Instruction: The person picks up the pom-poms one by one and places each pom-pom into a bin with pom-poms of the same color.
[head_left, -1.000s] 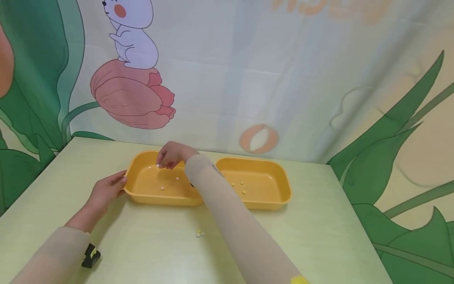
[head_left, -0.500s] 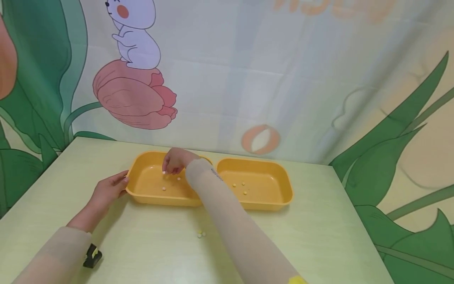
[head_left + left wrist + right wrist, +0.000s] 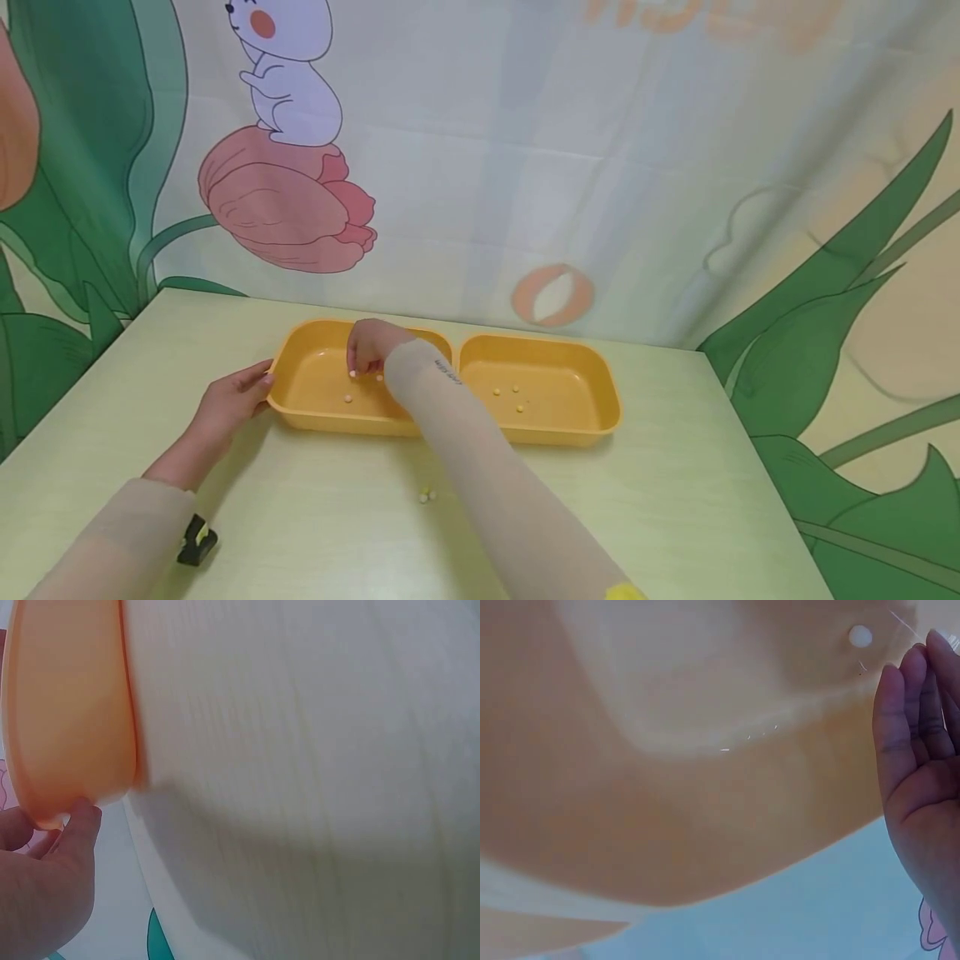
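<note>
My left hand [image 3: 228, 404] grips the left end of a shallow yellow tray [image 3: 330, 422], its thumb at the rim. The left wrist view has that hand [image 3: 49, 889] pinching the tray's corner [image 3: 71, 697]. Inside the same tray, low over its floor, my right hand [image 3: 369, 343] pinches a small white ball [image 3: 352, 374] at its fingertips. Two more pale balls lie on the floor there, a nearer ball [image 3: 348, 399] and another [image 3: 379, 378] beside the hand. In the right wrist view a white ball [image 3: 860, 635] lies just beyond the fingertips; the held one is hidden.
A second yellow tray [image 3: 600, 427] stands to the right, close beside the first, with small yellow balls [image 3: 520, 408] in it. Several tiny yellow and white balls [image 3: 425, 497] sit on the table in front. A small black object [image 3: 197, 542] shows by the left sleeve.
My right hand has moved down and slightly right inside the left tray, carrying the white ball toward the floor. The left hand keeps its grip on the rim.
</note>
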{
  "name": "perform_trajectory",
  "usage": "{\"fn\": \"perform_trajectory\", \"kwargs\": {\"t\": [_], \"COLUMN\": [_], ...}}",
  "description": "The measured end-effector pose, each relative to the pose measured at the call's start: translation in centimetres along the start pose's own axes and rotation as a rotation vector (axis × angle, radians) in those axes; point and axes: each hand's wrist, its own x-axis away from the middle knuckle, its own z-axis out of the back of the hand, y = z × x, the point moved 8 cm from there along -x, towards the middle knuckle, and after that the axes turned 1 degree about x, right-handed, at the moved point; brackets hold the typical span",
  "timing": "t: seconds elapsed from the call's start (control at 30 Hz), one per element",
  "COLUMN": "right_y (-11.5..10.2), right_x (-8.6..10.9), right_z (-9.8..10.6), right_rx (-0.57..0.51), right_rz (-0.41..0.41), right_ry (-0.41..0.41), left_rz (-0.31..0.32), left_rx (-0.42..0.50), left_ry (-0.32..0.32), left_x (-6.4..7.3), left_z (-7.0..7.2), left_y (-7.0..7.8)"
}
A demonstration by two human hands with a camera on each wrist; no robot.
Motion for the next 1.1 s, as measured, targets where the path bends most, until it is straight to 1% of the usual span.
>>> {"fn": "perform_trajectory", "kwargs": {"t": [0.17, 0.3, 0.47, 0.7, 0.83, 0.9, 0.97, 1.1], "right_y": [-0.3, -0.5, -0.4, -0.1, 0.0, 0.0, 0.1, 0.2], "right_x": [-0.6, -0.9, -1.0, -1.0, -0.9, -0.8, -0.7, -0.2], "right_z": [-0.3, -0.3, -0.3, -0.5, -0.3, 0.0, 0.3, 1.2], "right_rx": [0.097, 0.173, 0.212, 0.171, 0.157, 0.13, 0.116, 0.052], "right_rz": [0.001, 0.003, -0.019, -0.048, -0.028, -0.012, 0.007, 0.04], "right_ry": [-0.001, 0.016, 0.028, 0.03, 0.033, 0.034, 0.03, 0.015], "left_rz": [-0.004, -0.008, -0.008, 0.001, -0.024, -0.029, -0.021, -0.002], "left_rx": [0.004, 0.014, 0.018, 0.027, 0.027, 0.026, 0.026, 0.024], "left_ry": [0.003, 0.004, 0.002, 0.001, -0.004, -0.004, -0.003, 0.001], "left_x": [0.0, -0.1, -0.1, -0.1, 0.0, -0.1, -0.1, -0.3], "left_z": [0.1, 0.1, 0.0, 0.0, 0.0, 0.0, 0.0, 0.1], "left_y": [0.1, 0.0, -0.1, -0.3, -0.1, -0.1, -0.2, -0.4]}}
